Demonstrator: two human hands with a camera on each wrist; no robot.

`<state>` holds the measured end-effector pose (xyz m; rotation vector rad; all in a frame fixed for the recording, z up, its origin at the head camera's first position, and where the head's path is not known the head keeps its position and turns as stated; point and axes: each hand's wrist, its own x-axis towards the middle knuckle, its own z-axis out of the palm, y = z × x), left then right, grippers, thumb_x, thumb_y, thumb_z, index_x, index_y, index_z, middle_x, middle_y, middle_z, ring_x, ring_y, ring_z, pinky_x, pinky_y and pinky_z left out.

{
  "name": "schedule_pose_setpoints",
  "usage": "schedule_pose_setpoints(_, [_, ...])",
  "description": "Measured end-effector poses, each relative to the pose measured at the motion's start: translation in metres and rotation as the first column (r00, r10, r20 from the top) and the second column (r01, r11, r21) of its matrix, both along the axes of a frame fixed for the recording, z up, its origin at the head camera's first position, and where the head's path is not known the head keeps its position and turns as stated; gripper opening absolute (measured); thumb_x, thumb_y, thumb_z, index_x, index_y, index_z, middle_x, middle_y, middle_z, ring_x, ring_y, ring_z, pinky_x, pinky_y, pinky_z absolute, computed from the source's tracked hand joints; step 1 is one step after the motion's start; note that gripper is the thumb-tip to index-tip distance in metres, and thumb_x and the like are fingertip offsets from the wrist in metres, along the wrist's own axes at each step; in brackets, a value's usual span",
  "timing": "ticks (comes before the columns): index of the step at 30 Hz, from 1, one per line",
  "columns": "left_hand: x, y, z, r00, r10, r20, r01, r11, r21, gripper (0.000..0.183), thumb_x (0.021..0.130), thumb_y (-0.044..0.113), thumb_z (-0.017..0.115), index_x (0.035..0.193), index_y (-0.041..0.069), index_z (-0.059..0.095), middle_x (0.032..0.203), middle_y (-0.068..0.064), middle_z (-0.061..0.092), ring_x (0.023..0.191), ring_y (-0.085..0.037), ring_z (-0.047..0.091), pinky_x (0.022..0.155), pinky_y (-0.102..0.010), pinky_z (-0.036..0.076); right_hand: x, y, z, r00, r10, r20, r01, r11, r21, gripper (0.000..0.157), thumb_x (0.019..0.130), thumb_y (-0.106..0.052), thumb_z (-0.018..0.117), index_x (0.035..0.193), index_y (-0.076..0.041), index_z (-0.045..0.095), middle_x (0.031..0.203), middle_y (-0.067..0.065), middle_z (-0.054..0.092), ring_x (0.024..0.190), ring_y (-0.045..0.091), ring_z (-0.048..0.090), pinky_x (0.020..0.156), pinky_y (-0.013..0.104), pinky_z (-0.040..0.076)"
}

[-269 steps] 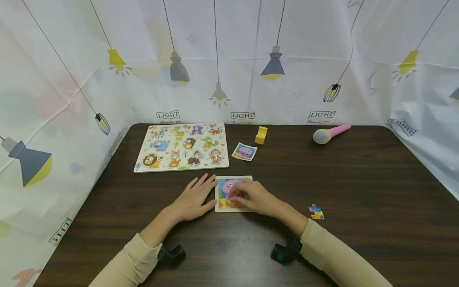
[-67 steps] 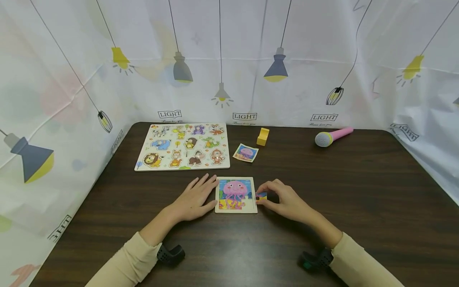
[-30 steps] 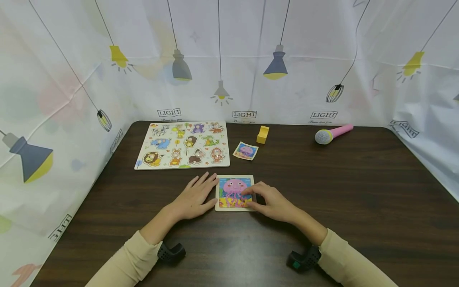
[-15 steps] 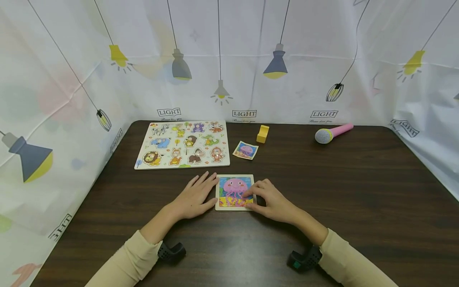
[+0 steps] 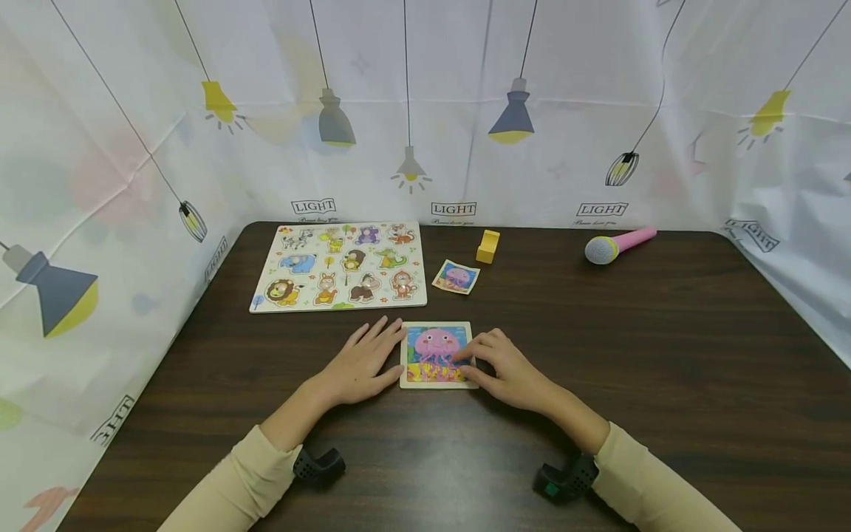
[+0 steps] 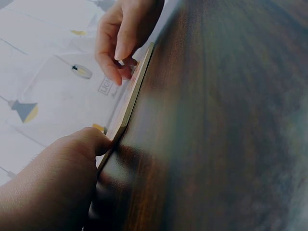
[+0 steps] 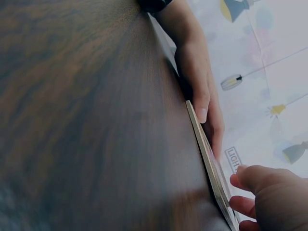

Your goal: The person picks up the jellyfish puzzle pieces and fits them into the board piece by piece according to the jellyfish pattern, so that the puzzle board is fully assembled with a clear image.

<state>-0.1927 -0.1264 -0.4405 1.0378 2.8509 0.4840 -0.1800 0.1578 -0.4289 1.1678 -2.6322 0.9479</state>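
Note:
A small square jigsaw puzzle of a pink jellyfish lies in its pale wooden frame on the dark table, its picture filled where it shows. Flat on the table at its left, my left hand has spread fingers, with fingertips and thumb at the frame's edge. Bent fingers of my right hand reach over the lower right of the puzzle, thumb and index apart with nothing seen between them. In the left wrist view the right hand hangs close over the frame. The right wrist view shows the left thumb against the frame.
A large animal peg puzzle board lies at the back left. Beside it are a small jellyfish picture card and a yellow block. A pink toy microphone rests at the back right, before the printed curtain.
A loose puzzle piece lay at the right; my right hand then held it beside the frame. The lower-right gap is now filled, and the right hand has drawn slightly back. The left hand stayed put.

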Motion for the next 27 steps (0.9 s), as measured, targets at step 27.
schedule_pose_setpoints(27, [0.0015,0.0002,0.0042,1.0,0.006,0.009,-0.006,1.0,0.004,0.063,0.096,0.045,0.036,0.147,0.011,0.023,0.152,-0.007,0.015,0.139,-0.025,0.008,0.109,-0.044,0.005,-0.0015,-0.0016,-0.0006,1.0,0.02,0.012,-0.02,1.0,-0.009,0.014,0.083,-0.016,0.068,0.097,-0.017,0.068,0.097,-0.007,0.06,0.094,0.014,0.045,0.079,0.038,0.04])
